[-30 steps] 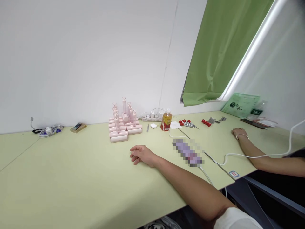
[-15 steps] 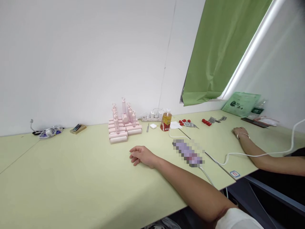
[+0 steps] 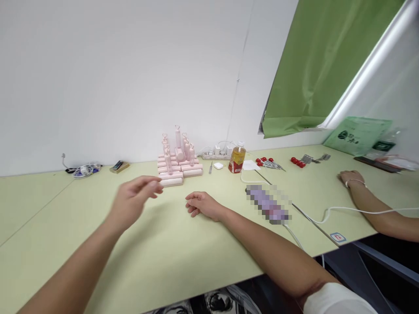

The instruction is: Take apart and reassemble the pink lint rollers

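Observation:
My left hand (image 3: 129, 200) is raised over the table, its fingers stretched toward a stack of pink things. Nothing shows in it, and the thumb sits apart from the fingers. Its fingertips overlap the near left end of the lowest pale pink roll (image 3: 173, 182); whether they touch is unclear. Several such rolls lie stacked, and slim pink stick-like pieces (image 3: 168, 165) with looped tops stand among them. On the table to the right rests my right hand (image 3: 203, 205), fingers loosely bent and apart, holding nothing.
A bottle of amber drink (image 3: 237, 158), a power strip (image 3: 216, 155) and a white square piece (image 3: 218, 165) stand near the wall. A blurred-out purple object (image 3: 266, 204) has a white cable. A co-worker's hand (image 3: 352, 177) rests right, near red-handled utensils (image 3: 270, 163).
My left hand has come into view from the lower left and reached up toward the pink stack. My right hand stays resting on the table. The view has shifted slightly left.

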`<state>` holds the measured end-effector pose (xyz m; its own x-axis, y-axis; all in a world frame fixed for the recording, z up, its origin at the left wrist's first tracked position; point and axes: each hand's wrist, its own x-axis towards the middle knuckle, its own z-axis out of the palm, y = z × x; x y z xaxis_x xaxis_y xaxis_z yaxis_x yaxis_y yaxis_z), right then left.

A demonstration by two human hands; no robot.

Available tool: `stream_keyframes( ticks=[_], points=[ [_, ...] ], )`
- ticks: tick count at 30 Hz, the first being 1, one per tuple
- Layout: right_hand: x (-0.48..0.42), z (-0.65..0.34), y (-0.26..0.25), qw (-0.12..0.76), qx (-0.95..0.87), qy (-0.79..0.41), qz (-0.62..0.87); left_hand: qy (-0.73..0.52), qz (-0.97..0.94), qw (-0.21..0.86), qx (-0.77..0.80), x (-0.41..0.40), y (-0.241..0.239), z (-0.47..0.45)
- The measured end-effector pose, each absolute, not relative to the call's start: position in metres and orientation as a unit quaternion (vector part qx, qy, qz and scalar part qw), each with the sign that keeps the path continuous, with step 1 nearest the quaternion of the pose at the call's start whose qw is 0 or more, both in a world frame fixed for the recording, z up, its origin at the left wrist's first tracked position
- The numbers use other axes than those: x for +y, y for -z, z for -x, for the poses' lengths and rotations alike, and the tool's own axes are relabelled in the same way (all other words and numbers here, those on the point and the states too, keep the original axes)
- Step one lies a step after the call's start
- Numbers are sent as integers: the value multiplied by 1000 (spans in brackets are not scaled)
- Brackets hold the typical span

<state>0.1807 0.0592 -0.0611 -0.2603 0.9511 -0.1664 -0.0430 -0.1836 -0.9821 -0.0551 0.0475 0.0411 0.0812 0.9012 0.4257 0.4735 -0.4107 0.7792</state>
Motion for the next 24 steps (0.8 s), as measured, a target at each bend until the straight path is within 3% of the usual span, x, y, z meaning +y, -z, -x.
stream_keyframes(
  ticks=[6, 10, 16, 24],
  points=[
    [54, -181, 56, 391, -505, -614, 464, -285, -757, 37, 586, 122, -2, 19],
    [50, -178, 50, 387, -511, -612, 464, -194, -782, 11, 592, 149, 19, 15],
    [49, -175, 47, 420, -505, -586, 474, -194, -802, 88, 558, 129, 29, 25],
    [44, -182, 36, 520, -624, -341, 474, -277, -891, 67, 353, 74, 25, 31]
  ],
)
